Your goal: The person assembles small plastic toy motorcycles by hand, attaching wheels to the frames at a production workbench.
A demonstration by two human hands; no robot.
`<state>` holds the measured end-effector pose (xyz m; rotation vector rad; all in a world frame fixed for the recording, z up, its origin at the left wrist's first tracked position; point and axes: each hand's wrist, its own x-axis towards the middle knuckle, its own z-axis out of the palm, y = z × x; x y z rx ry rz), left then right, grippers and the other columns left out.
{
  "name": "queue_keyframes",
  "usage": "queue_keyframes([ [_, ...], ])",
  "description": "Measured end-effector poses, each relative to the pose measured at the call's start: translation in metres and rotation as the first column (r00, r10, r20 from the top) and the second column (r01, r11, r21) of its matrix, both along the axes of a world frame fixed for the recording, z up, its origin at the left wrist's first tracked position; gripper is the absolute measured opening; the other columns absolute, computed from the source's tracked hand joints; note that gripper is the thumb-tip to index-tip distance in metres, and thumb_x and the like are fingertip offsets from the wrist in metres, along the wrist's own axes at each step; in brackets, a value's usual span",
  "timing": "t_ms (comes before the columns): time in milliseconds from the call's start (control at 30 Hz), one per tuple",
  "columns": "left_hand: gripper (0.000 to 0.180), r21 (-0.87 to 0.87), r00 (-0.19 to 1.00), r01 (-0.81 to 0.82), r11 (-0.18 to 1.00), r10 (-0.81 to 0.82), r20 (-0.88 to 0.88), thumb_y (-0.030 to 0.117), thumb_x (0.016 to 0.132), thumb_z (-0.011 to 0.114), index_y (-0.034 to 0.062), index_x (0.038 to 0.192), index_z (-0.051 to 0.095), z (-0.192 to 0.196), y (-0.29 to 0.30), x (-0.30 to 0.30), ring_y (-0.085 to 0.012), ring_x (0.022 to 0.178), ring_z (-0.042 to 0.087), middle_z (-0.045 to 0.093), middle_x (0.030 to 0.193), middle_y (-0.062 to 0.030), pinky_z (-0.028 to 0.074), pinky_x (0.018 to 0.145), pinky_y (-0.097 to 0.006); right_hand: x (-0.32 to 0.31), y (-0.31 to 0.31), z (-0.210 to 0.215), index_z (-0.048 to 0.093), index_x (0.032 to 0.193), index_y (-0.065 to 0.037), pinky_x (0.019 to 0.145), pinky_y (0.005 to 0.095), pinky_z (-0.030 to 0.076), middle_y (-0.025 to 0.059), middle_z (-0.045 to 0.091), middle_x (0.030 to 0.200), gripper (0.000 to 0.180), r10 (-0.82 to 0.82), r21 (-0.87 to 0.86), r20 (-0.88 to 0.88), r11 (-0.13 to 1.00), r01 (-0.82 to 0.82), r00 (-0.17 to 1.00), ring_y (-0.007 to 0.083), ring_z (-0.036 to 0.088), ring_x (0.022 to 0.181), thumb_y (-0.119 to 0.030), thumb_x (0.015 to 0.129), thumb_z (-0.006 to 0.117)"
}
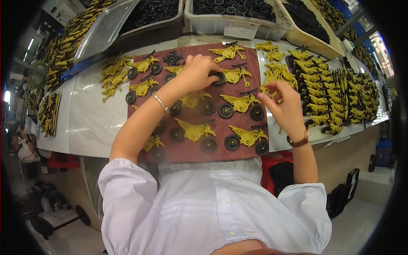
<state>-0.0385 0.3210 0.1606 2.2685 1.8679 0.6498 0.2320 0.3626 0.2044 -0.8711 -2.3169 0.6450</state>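
My left hand (196, 73) reaches over the reddish-brown cloth, thumb and fingertips closed at a black toy wheel (220, 79). That wheel lies at the left end of a yellow toy motorcycle body (236, 76). At the cloth's right edge, my right hand (285, 102) hovers with thumb and forefinger apart, nothing visible between them. Below it rests another yellow body (240, 102), a black wheel (225, 110) by one end and a second wheel (256, 112) by the other. Several similar sets are spread over the cloth (191, 152). My left forearm hides some of them.
Small black parts (173, 58) are heaped at the cloth's far left. Loose yellow bodies (112, 75) lie beyond its left edge. Rows of assembled toy motorcycles (316, 93) stand to the right. Along the back are a bin of wheels (204, 20) and other bins of black parts.
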Motion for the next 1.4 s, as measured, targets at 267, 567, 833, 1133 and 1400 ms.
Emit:
queue_keyframes([
  [267,0.023,0.060,0.999,0.013,0.998,-0.016,0.042,0.021,0.074,0.070,0.0126,0.095,0.068,0.000,0.001,-0.001,-0.0227,0.090,0.056,0.063,0.087,-0.0021,0.033,0.079,-0.038,-0.099,0.201,0.024,0.064,0.093,-0.002,0.071,0.0283,0.051,0.0076,0.066,0.086,0.024,0.034,0.263,-0.119,0.965,-0.002,0.992,0.0161,0.064,0.076,-0.023,0.081,0.068],
  [567,0.019,0.058,0.991,0.013,0.998,-0.005,-0.132,0.023,0.077,0.065,0.0189,0.095,0.069,0.007,-0.001,0.002,-0.0240,0.088,0.051,0.061,0.089,-0.0029,0.031,0.078,-0.038,-0.147,0.404,-0.064,0.059,0.114,-0.006,0.086,0.0398,0.050,0.0164,0.062,0.110,0.057,-0.260,0.386,0.580,0.922,0.022,0.772,0.0306,0.061,0.099,-0.038,0.070,0.076],
  [833,0.023,-0.068,0.993,0.039,0.997,-0.046,-0.107,0.025,0.073,0.070,0.0103,0.090,0.070,0.017,0.000,0.001,-0.0222,0.088,0.054,0.063,0.082,-0.0033,0.033,0.080,-0.038,-0.154,0.401,-0.057,0.056,0.082,-0.006,0.065,0.0365,0.051,0.0081,0.062,0.073,0.037,-0.032,0.177,0.598,0.980,-0.093,0.801,0.0223,0.060,0.069,-0.033,0.069,0.078],
  [1133,0.024,-0.036,0.998,0.009,0.999,-0.011,-0.063,0.027,0.071,0.071,0.0071,0.085,0.068,0.025,0.010,0.000,-0.0243,0.088,0.056,0.065,0.085,-0.0075,0.034,0.081,-0.038,-0.146,0.349,-0.009,0.052,0.080,-0.007,0.053,0.0299,0.052,0.0086,0.060,0.072,0.028,-0.183,0.093,0.527,0.983,0.157,0.830,0.0166,0.060,0.062,-0.021,0.068,0.073],
  [1400,0.028,-0.256,0.695,-0.017,0.966,0.196,0.692,0.020,0.083,0.067,0.0010,0.103,0.065,0.052,0.042,-0.008,-0.0088,0.079,0.060,0.066,0.094,-0.0058,0.047,0.072,-0.024,-0.105,0.320,0.019,0.065,0.075,-0.003,0.059,0.0300,0.049,0.0091,0.064,0.070,0.012,-0.171,-0.243,0.018,0.955,0.170,0.985,0.0164,0.060,0.064,-0.012,0.071,0.072],
])
